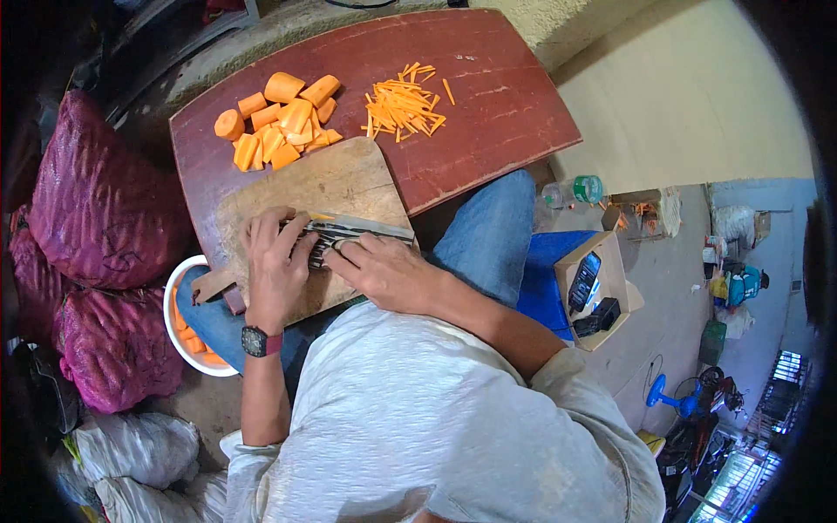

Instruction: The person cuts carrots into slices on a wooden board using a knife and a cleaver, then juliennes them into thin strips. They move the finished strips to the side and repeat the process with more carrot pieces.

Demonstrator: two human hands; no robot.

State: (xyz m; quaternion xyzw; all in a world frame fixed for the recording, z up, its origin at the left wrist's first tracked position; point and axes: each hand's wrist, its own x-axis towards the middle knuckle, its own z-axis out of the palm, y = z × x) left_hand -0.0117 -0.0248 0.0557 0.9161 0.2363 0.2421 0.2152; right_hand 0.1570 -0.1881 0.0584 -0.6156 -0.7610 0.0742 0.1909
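My left hand [277, 253], with a dark watch on its wrist, lies over a wooden cutting board [340, 174]. Its bent fingers press at the left end of a long, flat, silver-and-black striped tool [375, 228], which looks like a blade. From the right, my right hand [370, 266] curls its fingers over the tool's near edge; a ring shows on one finger. A sliver of carrot [323, 216] lies along the far side of the tool. What sits beneath my fingers is hidden. Beyond the board are carrot chunks [283, 122] and a pile of carrot sticks [405, 105].
The board rests on a worn red tabletop [488, 113] and over my lap. At the left, a white bucket [172, 322] holds carrot pieces beside purple mesh sacks [105, 200]. To the right are a plastic bottle [573, 191] and an open cardboard box [610, 270] with dark devices.
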